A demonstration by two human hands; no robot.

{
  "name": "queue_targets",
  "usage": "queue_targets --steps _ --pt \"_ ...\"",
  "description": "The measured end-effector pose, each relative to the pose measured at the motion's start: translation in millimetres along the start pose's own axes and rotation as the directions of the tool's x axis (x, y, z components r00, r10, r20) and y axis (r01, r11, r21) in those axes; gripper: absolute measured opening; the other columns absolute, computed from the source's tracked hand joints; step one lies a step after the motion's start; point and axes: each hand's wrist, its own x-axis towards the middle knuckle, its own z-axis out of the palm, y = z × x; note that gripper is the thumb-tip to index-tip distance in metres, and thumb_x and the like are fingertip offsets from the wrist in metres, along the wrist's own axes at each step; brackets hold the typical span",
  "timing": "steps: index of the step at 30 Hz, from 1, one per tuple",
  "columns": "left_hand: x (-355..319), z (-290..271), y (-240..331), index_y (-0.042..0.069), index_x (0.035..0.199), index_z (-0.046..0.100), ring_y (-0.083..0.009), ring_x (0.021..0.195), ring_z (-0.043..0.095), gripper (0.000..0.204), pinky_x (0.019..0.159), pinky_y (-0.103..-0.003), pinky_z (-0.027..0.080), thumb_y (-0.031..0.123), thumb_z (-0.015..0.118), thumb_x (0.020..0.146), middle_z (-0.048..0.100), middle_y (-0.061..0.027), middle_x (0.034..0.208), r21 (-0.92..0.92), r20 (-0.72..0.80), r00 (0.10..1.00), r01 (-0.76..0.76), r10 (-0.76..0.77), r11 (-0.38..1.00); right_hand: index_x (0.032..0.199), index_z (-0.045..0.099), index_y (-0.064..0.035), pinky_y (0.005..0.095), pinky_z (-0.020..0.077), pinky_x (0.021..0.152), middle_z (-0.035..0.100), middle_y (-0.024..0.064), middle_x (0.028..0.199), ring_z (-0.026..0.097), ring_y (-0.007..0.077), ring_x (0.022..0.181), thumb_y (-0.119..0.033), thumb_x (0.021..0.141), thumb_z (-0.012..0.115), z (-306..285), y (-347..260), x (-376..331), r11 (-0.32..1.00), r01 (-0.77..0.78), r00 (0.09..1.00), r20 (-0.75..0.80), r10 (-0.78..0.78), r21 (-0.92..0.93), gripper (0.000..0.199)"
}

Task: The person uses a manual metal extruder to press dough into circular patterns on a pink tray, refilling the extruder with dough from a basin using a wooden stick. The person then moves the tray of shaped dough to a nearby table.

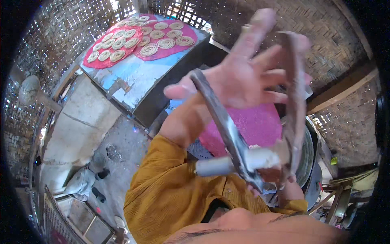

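The left hand (248, 73) is raised close to the camera, fingers spread wide and palm facing the lens. Its palm and thumb press against the upper ends of a two-armed metal press tool (227, 130), whose dark arms run from the hand down to a meeting point near the lower centre of the view. One arm passes diagonally under the thumb; the other arm, at the right, stands nearly upright behind the fingertips.

A pale cylindrical barrel (239, 162) lies crosswise between the arms near their lower junction, smeared with white paste. The right hand (280, 179) is mostly hidden behind the junction; its fingers appear wrapped around the lower end of the tool, though the exact grip cannot be told.

Below the tool lies a round pink tray (264, 122), resting over a large metal pot (310, 158). Further back, a worktop (134, 81) with a blue cover carries two more pink trays (162, 51) loaded with coiled noodle nests (149, 49) in rows. Woven bamboo walls (333, 36) enclose the area. The person wears a mustard-yellow sleeve (166, 195).
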Motion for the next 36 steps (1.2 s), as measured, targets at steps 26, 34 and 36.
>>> queue_targets --steps 26,34,36 --pt "-84.3 -74.1 15.5 0.018 0.09 0.059 -0.0298 0.091 0.053 0.042 0.076 -0.047 0.045 0.056 0.045 0.08 0.055 -0.008 0.089 0.002 -0.533 0.838 -0.135 0.115 0.991 0.121 0.039 0.0077 0.0312 0.033 0.09 0.049 0.0127 0.115 0.048 0.0227 0.103 -0.039 0.051 0.067 -14.6 -44.5 -10.0 0.896 -0.21 0.895 -0.446 0.015 -0.391 0.089" --pt "-58.8 -44.8 46.2 0.026 0.087 0.061 -0.0241 0.084 0.052 0.044 0.081 -0.044 0.039 0.062 0.036 0.08 0.055 -0.0042 0.084 0.061 -0.372 0.914 -0.149 0.161 0.987 0.117 0.045 0.0054 0.0285 0.0344 0.089 0.054 0.0082 0.108 0.047 0.0156 0.1 -0.036 0.054 0.072 -11.4 -42.1 -0.9 0.818 -0.166 0.934 -0.355 -0.05 -0.551 0.08" --pt "-62.3 -39.6 37.2 0.026 0.088 0.061 -0.0239 0.085 0.052 0.044 0.082 -0.042 0.037 0.062 0.036 0.08 0.056 -0.0045 0.085 0.047 -0.361 0.921 -0.141 0.148 0.989 0.114 0.047 0.0045 0.0291 0.037 0.086 0.057 0.009 0.104 0.05 0.0153 0.095 -0.036 0.052 0.073 -14.5 -35.6 -13.5 0.763 -0.188 0.935 -0.35 -0.053 -0.618 0.078"
